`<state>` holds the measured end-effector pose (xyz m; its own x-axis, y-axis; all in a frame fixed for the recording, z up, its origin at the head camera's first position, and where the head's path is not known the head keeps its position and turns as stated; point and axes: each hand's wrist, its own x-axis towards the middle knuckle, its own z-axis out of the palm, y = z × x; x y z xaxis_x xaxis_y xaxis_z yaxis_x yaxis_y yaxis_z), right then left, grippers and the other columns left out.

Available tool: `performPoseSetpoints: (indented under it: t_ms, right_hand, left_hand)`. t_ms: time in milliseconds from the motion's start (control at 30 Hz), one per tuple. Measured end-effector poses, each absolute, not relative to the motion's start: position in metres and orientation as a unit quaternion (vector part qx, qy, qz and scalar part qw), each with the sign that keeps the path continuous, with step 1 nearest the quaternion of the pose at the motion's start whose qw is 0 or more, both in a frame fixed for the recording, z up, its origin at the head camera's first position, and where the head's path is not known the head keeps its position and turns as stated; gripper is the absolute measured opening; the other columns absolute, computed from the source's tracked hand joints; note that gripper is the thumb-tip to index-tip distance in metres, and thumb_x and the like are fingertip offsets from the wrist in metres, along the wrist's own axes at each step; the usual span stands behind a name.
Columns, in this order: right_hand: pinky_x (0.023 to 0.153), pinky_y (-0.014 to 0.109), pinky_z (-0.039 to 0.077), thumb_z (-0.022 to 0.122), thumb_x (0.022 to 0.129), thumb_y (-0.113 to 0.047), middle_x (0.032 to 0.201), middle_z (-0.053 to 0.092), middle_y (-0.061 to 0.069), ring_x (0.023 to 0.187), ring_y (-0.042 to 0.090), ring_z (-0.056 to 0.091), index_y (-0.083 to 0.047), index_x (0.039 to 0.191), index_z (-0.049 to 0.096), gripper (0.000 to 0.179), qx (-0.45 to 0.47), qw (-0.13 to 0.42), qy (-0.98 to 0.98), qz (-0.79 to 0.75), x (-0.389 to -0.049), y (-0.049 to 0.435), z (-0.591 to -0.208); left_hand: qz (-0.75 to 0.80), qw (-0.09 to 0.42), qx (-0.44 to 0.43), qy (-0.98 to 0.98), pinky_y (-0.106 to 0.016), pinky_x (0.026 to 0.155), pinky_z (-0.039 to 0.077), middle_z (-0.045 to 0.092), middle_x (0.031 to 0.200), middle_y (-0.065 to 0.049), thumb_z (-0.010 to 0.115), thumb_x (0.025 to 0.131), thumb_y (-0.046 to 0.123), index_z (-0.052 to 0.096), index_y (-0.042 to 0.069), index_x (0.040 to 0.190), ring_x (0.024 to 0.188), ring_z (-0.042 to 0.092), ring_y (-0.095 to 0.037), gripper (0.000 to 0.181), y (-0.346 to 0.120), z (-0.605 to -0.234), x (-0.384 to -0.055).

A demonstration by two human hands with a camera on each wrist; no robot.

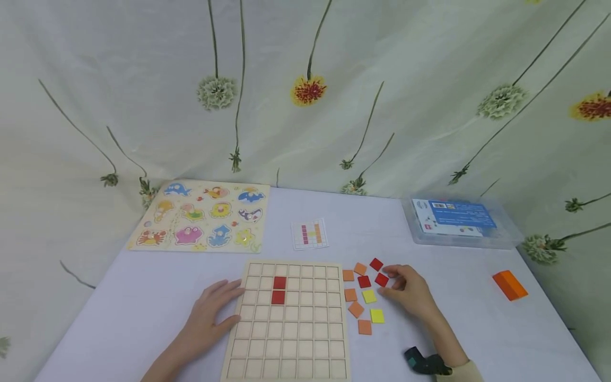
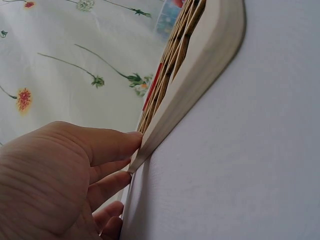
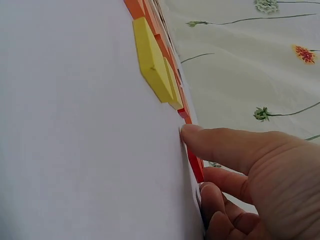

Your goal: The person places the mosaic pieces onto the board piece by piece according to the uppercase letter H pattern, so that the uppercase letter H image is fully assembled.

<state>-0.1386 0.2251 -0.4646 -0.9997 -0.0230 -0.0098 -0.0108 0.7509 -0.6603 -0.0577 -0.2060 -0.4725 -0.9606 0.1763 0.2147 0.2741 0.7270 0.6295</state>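
A pale wooden grid board [image 1: 299, 314] lies flat, with two red square tiles [image 1: 279, 289] in neighbouring cells of one column. My left hand [image 1: 208, 313] rests at the board's left edge, its fingers extended and its thumb touching the rim. To the right of the board, my right hand [image 1: 411, 289] pinches a loose red tile [image 1: 381, 279] between thumb and index finger, down at the tabletop. In the right wrist view this tile [image 3: 195, 166] shows between the two fingertips. Beside it lie more red tiles [image 1: 376, 264], several orange tiles [image 1: 365, 327] and two yellow tiles [image 1: 377, 316].
Behind the board lies a small pattern card [image 1: 310, 234]. A sea-animal puzzle [image 1: 198, 216] is at the back left, and a clear plastic case [image 1: 460, 223] with a blue-and-white sheet stands at the back right. An orange block [image 1: 509, 285] lies far right. Flowered cloth hangs behind the table.
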Motion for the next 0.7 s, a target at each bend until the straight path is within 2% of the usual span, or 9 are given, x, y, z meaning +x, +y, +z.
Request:
performPoseSetpoints:
  t_ms: [167, 433, 700]
  right_hand:
    - [0.063, 0.018, 0.046, 0.082, 0.077, -0.015, 0.097, 0.059, 0.007, 0.076, 0.015, 0.051, -0.005, 0.118, 0.065, 0.045, -0.016, -0.002, 0.944, -0.331, -0.1376, 0.2223, -0.4643]
    - [0.061, 0.018, 0.044, 0.082, 0.077, -0.016, 0.085, 0.055, 0.003, 0.075, 0.015, 0.049, -0.006, 0.113, 0.065, 0.040, -0.012, 0.001, 0.948, -0.319, -0.1384, 0.2218, -0.4664]
    - [0.061, 0.017, 0.044, 0.079, 0.080, -0.012, 0.082, 0.058, 0.002, 0.073, 0.014, 0.050, -0.008, 0.106, 0.066, 0.030, -0.008, 0.004, 0.944, -0.330, -0.1393, 0.2223, -0.4657]
  left_hand:
    - [-0.349, 0.066, -0.120, -0.927, -0.071, 0.099, 0.029, 0.054, 0.142, -0.011, 0.074, 0.082, 0.010, 0.060, 0.014, 0.131, 0.135, 0.037, -0.038, 0.051, -0.2057, -0.4731, -0.0570]
    - [-0.356, 0.095, -0.137, -0.920, -0.070, 0.097, 0.030, 0.057, 0.139, -0.012, 0.075, 0.080, 0.009, 0.062, 0.014, 0.128, 0.132, 0.039, -0.039, 0.050, -0.2065, -0.4760, -0.0560]
    - [-0.354, 0.078, -0.130, -0.923, -0.071, 0.098, 0.029, 0.056, 0.141, -0.011, 0.074, 0.082, 0.011, 0.061, 0.015, 0.129, 0.134, 0.038, -0.038, 0.050, -0.2067, -0.4745, -0.0570]
